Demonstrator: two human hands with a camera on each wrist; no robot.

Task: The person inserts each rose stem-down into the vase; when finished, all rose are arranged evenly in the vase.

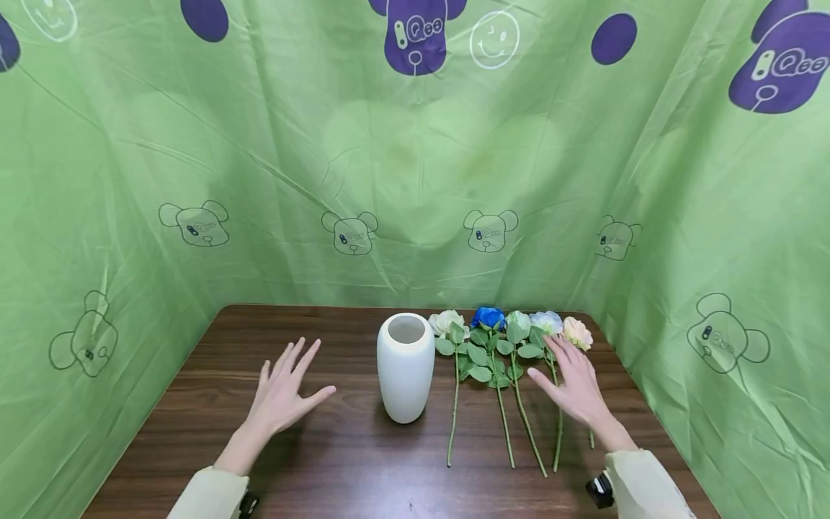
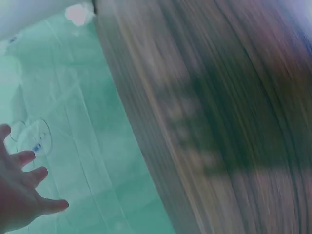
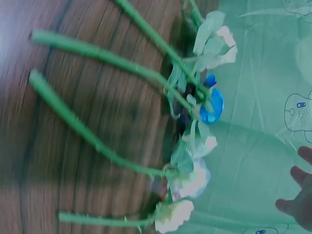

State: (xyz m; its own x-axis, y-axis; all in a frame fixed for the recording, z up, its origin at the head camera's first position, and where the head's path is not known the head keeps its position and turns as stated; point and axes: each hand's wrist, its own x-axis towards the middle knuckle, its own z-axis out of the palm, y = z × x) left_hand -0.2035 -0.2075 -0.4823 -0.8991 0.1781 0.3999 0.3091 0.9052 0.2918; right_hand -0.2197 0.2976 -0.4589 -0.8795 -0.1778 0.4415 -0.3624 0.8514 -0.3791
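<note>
A white vase (image 1: 405, 382) stands upright near the middle of the table. To its right lie several artificial flowers with green stems, their heads toward the far edge: a white flower (image 1: 447, 322), a blue flower (image 1: 488, 318), a pale green one (image 1: 518, 326), a pale blue one (image 1: 546, 322) and a peach one (image 1: 577, 333). My right hand (image 1: 573, 386), fingers spread, is over the two rightmost stems and holds nothing. Left of the vase, my left hand (image 1: 282, 393) has its fingers spread and holds nothing. In the right wrist view the blue flower (image 3: 212, 108) and cut stem ends show.
The dark wooden table (image 1: 311, 461) has its far edge close to a green curtain (image 1: 415, 158) printed with bear heads, which also encloses both sides. Black wrist devices show at the left sleeve (image 1: 209, 496) and right sleeve (image 1: 648, 484).
</note>
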